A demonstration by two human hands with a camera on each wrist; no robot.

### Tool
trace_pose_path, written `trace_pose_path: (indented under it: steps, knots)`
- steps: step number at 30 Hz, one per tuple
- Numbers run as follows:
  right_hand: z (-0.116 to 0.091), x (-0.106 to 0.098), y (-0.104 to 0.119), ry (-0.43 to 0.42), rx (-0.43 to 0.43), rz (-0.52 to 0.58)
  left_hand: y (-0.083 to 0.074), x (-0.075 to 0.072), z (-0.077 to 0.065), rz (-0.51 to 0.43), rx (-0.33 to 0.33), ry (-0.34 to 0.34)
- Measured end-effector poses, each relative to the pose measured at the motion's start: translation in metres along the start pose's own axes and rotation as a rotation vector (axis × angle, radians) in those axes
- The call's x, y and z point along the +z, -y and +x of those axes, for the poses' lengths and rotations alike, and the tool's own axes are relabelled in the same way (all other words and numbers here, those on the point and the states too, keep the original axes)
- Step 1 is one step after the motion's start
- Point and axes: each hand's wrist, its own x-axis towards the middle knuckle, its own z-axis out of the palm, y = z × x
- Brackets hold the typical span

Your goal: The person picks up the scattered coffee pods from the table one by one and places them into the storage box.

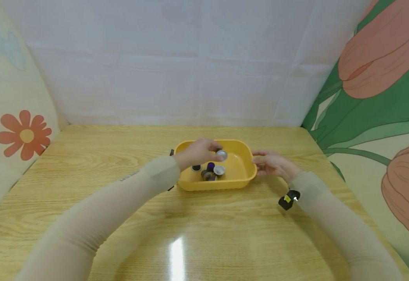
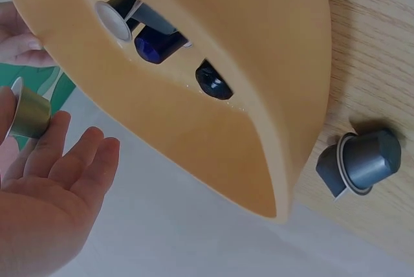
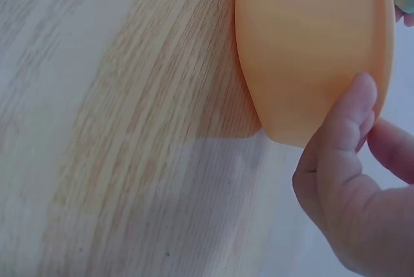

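My left hand (image 1: pixel 199 150) is above the yellow tub (image 1: pixel 222 185), pinching a coffee capsule (image 2: pixel 33 112) between thumb and finger. This capsule has a gold-green body and a pale lid, and the other fingers stay spread. Inside the tub lie several more capsules, among them a purple one (image 1: pixel 210 166), one with a silvery lid facing up (image 1: pixel 219 170) and a black one (image 2: pixel 213 80). My right hand (image 3: pixel 343 177) grips the tub's right end at the rim, fingers along the outer wall.
Two dark grey capsules (image 2: pixel 370 162) lie on the wooden table (image 1: pixel 211 226) outside the tub. White cloth (image 1: pixel 176 78) hangs behind the table, and flower-printed cloths (image 1: pixel 383 148) flank it. A black wrist camera (image 1: pixel 288 199) sits beneath my right wrist.
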Motion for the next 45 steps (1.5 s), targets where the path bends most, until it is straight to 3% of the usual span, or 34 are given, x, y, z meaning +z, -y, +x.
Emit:
trace_pose_path:
  steps: [15,29,45]
  knots:
    - [-0.002,0.002,0.001,-0.008,0.006,-0.008,-0.003,0.007,0.010,0.033,0.029,0.012]
    - [-0.003,0.003,0.001,-0.033,0.020,-0.026,-0.012,0.014,0.016,0.160,0.039,0.025]
    - [-0.004,0.005,0.002,-0.006,0.015,0.013,-0.020,0.025,0.022,0.257,0.048,0.033]
